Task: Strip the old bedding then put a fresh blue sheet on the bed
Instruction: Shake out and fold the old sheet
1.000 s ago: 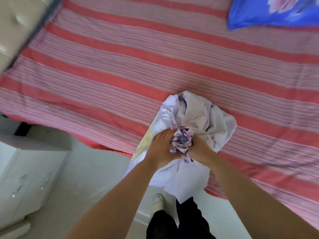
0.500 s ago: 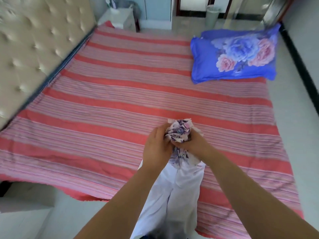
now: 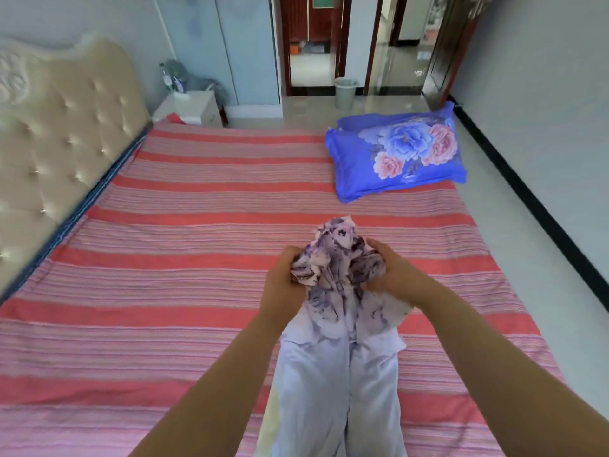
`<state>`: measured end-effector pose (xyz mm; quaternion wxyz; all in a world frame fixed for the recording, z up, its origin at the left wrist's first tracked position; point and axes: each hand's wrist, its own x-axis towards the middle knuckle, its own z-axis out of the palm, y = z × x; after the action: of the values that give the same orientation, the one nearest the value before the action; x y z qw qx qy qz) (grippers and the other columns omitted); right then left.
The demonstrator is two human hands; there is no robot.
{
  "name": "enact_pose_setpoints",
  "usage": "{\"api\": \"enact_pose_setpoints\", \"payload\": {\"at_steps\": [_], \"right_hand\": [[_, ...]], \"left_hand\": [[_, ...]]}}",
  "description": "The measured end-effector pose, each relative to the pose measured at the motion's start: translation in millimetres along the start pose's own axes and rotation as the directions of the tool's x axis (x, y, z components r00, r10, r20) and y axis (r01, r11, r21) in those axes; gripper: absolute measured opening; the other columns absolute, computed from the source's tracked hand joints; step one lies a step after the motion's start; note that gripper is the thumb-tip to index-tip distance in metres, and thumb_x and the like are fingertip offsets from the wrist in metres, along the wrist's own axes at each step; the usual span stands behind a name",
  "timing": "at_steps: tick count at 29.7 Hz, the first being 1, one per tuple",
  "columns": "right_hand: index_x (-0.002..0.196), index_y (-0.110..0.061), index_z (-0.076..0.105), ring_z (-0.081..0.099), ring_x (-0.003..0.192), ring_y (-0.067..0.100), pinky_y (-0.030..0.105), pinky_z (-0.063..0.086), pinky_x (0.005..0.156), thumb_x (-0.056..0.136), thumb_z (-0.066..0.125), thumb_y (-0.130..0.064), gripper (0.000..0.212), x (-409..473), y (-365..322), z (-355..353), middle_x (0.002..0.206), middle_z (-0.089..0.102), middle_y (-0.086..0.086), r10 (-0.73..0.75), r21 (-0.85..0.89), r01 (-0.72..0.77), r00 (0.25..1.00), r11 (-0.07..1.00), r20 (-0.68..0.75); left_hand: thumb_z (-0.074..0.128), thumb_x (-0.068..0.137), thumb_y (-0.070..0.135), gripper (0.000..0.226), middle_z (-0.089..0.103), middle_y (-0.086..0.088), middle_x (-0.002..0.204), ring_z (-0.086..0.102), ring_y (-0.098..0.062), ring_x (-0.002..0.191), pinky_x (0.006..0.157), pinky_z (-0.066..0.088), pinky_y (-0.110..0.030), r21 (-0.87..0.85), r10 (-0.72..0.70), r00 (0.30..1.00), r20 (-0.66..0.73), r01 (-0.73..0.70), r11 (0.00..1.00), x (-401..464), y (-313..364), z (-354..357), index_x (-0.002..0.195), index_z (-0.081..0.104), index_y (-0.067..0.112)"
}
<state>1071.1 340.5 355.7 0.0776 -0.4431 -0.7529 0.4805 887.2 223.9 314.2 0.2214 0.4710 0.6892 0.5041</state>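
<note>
Over the near middle of the bed, the left hand [image 3: 283, 282] and the right hand [image 3: 387, 275] hold up a bunched pale lilac cloth with a dark purple flower print [image 3: 333, 282], fingers of both curled round the gathered top while its plain pale length hangs down towards the person at the near edge. Whether this cloth is a sheet, a cover or a pillowcase cannot be told. Beneath it the red-and-pink striped sheet [image 3: 197, 258] lies flat across the whole mattress, reaching the cream tufted headboard [image 3: 59, 140] on the left. At the far right corner sits a bright blue pillow printed with pink and blue peonies [image 3: 395, 153]. A white bedside cabinet [image 3: 188, 110] and a pale waste bin [image 3: 345, 90] stand beyond the far side. Judging by this, stripping looks only partly done: the striped sheet is not yet off, the pillow remains on it, and no fresh blue sheet is in sight.
</note>
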Motion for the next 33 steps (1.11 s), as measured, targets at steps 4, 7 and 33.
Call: {"api": "enact_pose_setpoints", "payload": {"at_steps": [4,7,33], "right_hand": [[0.11,-0.002,0.059,0.059,0.103,0.037,0.036,0.044,0.079,0.086,0.05,-0.024,0.034,10,15,-22,0.111,0.063,0.022,0.179,-0.25,-0.301,0.892,0.92,-0.415],[0.109,-0.003,0.053,0.059,0.099,0.039,0.035,0.043,0.072,0.088,0.044,-0.014,0.025,0,25,-31,0.107,0.061,0.023,0.248,-0.332,-0.441,0.837,0.834,-0.488],[0.108,-0.008,0.057,0.06,0.085,0.035,0.038,0.046,0.073,0.091,0.044,-0.009,0.022,3,-13,24,0.098,0.058,0.021,0.01,-0.27,-0.102,0.946,0.958,-0.324]], "left_hand": [[0.051,0.083,-0.009,0.031,0.057,0.001,0.077,0.05,-0.011,0.067,0.057,0.038,-0.027,-0.101,-0.167,0.986,-0.007,0.165,0.981,12,-8,-33,0.086,0.048,0.022],[0.053,0.088,-0.004,0.024,0.058,0.001,0.086,0.054,-0.013,0.075,0.058,0.042,-0.022,-0.181,-0.227,0.972,-0.064,0.213,0.96,20,-15,-53,0.103,0.05,0.015],[0.064,0.089,0.026,0.02,0.071,-0.012,0.104,0.066,-0.034,0.101,0.091,0.05,-0.055,-0.595,-0.494,0.865,0.091,0.445,0.67,-27,41,23,0.108,0.066,0.02]]}}
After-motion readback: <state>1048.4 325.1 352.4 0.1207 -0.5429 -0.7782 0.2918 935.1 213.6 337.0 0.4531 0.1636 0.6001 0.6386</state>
